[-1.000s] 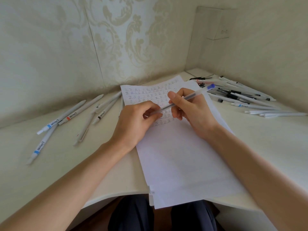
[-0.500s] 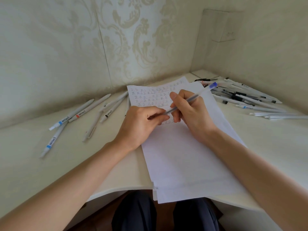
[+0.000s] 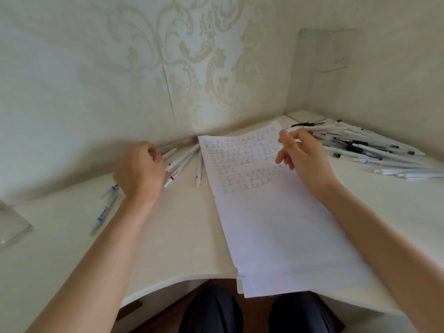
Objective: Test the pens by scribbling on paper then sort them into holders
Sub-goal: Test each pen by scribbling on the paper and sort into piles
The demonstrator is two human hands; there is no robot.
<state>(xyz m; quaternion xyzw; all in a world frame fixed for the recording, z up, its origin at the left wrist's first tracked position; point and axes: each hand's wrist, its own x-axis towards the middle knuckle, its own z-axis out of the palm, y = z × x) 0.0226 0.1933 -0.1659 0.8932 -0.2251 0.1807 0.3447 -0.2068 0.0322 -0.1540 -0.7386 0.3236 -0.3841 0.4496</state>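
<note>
A white paper sheet (image 3: 276, 224) lies on the desk, its top part covered with rows of small test marks (image 3: 240, 162). My left hand (image 3: 139, 169) is left of the sheet, over a group of white pens (image 3: 182, 162), fingers curled round the end of a clear pen with a purple-blue cap (image 3: 185, 141); that pen is blurred. My right hand (image 3: 302, 155) hovers over the sheet's upper right corner with fingers loosely spread and nothing in it. A pile of several white and black pens (image 3: 360, 145) lies to the right.
A white pen with blue bands (image 3: 103, 212) lies alone at the left. A clear plastic object (image 3: 12, 222) shows at the left edge. Patterned walls close the desk at back and right. The curved desk edge (image 3: 180, 277) runs above my knees.
My right hand let go of the clear pen. My left hand carried it from over the paper to the pens on the left. The camera also swung left.
</note>
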